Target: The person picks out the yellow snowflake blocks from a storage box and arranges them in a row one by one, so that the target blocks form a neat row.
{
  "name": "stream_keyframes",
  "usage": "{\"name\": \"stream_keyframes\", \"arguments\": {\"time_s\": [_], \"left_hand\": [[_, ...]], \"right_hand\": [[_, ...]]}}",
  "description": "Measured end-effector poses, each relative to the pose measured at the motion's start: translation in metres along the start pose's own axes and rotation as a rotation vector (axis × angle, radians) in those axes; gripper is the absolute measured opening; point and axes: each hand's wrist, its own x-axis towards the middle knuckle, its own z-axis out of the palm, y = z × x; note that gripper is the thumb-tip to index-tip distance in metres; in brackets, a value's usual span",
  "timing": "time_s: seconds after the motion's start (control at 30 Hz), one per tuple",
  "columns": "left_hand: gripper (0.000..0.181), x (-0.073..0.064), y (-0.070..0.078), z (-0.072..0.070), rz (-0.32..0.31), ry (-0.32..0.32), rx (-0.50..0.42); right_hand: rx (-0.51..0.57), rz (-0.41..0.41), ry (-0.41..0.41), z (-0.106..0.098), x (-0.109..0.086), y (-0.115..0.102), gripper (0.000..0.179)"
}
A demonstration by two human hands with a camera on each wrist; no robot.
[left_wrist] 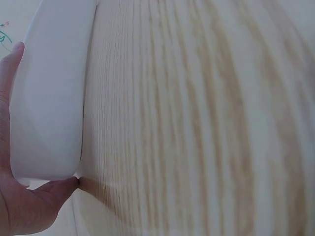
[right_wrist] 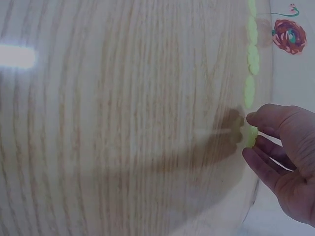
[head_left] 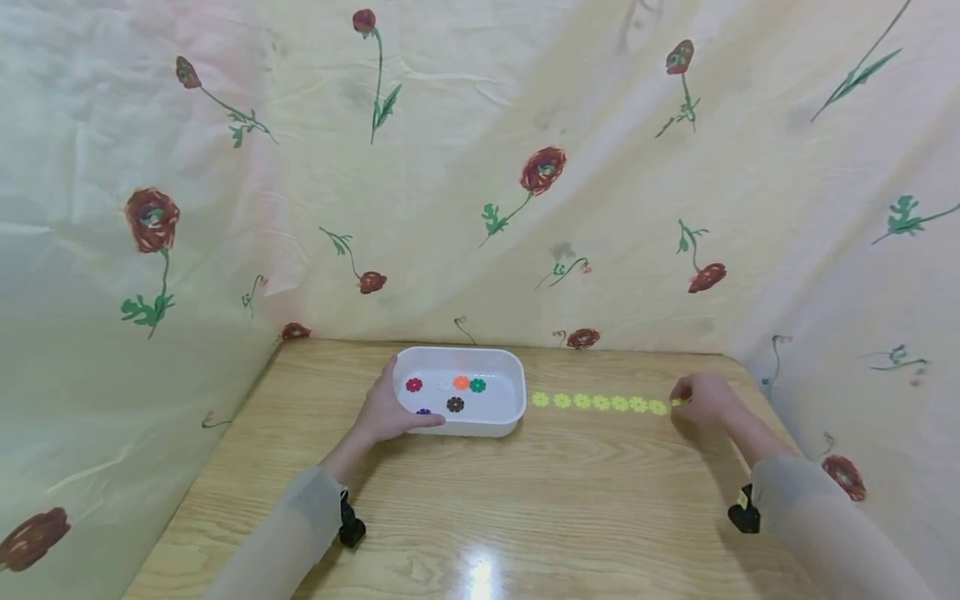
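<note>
My left hand grips the left end of a white plastic tub, thumb along the near side and fingers at the far left corner. The left wrist view shows the tub's outer wall between thumb and fingers. Inside lie flower-shaped discs: red, orange, green, black, a partly hidden purple one and a faint white one. At the right end of a row of yellow flower discs, my right hand pinches another yellow flower disc between thumb and fingers.
The yellow row runs from beside the tub's right end across the wooden table. A flower-printed cloth hangs behind the table and on both sides. Light glares off the tabletop near the front.
</note>
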Motion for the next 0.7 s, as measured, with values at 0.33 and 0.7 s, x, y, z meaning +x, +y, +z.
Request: {"name": "stream_keyframes", "arguments": {"time_s": [0.33,0.7], "left_hand": [[0.135,0.0027,-0.0011,0.0025,0.022,-0.002,-0.01],[0.133,0.0019,-0.0006,-0.001,0.014,-0.006,-0.005]], "right_hand": [[-0.031,0.006,0.01,0.0048,-0.0063,0.0014,0.019],[-0.014,-0.03,0.016,0.0067,-0.0046,-0.0016,0.024]]}}
